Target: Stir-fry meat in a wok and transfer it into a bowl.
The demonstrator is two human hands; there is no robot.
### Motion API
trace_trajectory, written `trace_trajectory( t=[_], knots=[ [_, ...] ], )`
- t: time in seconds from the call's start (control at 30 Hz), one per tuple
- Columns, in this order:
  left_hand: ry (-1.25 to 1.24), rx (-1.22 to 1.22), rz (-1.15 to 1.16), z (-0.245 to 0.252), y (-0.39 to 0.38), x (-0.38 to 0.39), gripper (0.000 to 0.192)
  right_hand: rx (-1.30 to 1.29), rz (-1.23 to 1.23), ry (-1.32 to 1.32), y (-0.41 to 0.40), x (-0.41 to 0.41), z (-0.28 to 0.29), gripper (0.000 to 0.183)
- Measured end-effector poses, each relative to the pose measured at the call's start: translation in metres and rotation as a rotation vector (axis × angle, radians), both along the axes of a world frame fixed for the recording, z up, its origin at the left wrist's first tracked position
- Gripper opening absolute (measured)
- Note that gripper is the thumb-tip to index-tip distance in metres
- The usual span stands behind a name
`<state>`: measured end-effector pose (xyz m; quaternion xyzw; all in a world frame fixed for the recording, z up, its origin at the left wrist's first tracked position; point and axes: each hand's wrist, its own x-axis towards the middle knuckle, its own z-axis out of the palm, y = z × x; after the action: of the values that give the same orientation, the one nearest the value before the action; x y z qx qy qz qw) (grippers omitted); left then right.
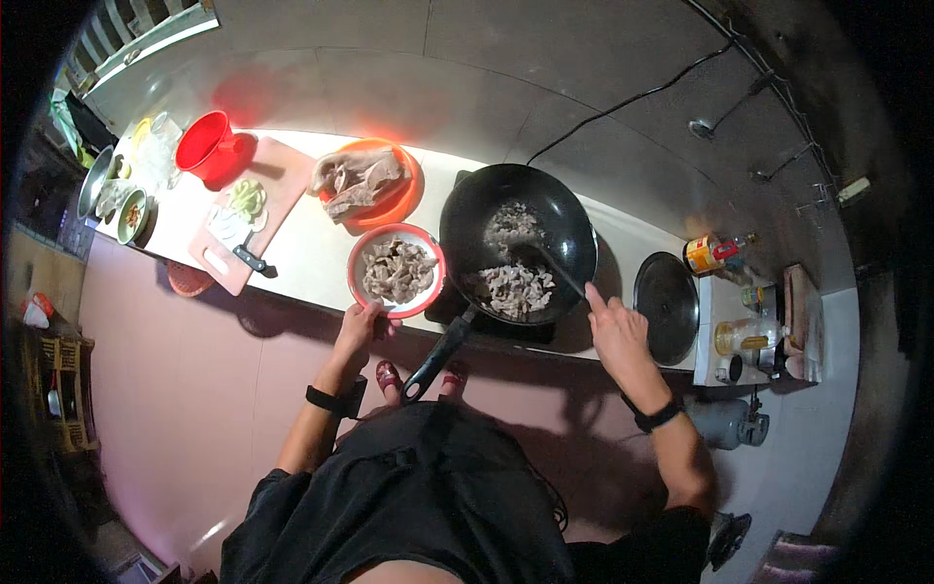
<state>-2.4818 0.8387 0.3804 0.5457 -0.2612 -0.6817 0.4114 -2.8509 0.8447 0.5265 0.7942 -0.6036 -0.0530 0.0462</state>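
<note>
My left hand [359, 332] grips the near rim of a red-rimmed white bowl [440, 281], thumb over the edge. Sliced meat [398, 270] lies in that bowl. On its right is a black wok [565, 212], its long handle [438, 358] pointing towards me. My right hand [619, 332] is closed around a dark spatula [563, 274], index finger stretched along its shaft. The spatula's blade reaches into the wok between two heaps of meat: smaller bits [514, 223] at the far side and pale slices [518, 290] nearer me.
Left of the wok, an orange basin [408, 193] holds large pieces of meat. A pink cutting board [281, 197] bears sliced vegetables and a black-handled knife [250, 258]. A red plastic container [204, 146] stands behind it. A round black lid [665, 310] and bottles [704, 255] are at right; a gas cylinder [719, 423] stands below.
</note>
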Motion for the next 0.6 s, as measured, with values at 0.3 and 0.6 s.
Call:
trace_trajectory(
  t=[0.3,0.6],
  knots=[
    [0.049,-0.001,-0.037,-0.013,0.003,-0.012,0.029,0.175,-0.035,-0.023,0.023,0.009,-0.009,0.045],
    [0.023,0.072,-0.183,0.000,0.012,-0.024,0.033,-0.069,-0.044,-0.027,-0.031,-0.002,-0.039,0.039]
  ],
)
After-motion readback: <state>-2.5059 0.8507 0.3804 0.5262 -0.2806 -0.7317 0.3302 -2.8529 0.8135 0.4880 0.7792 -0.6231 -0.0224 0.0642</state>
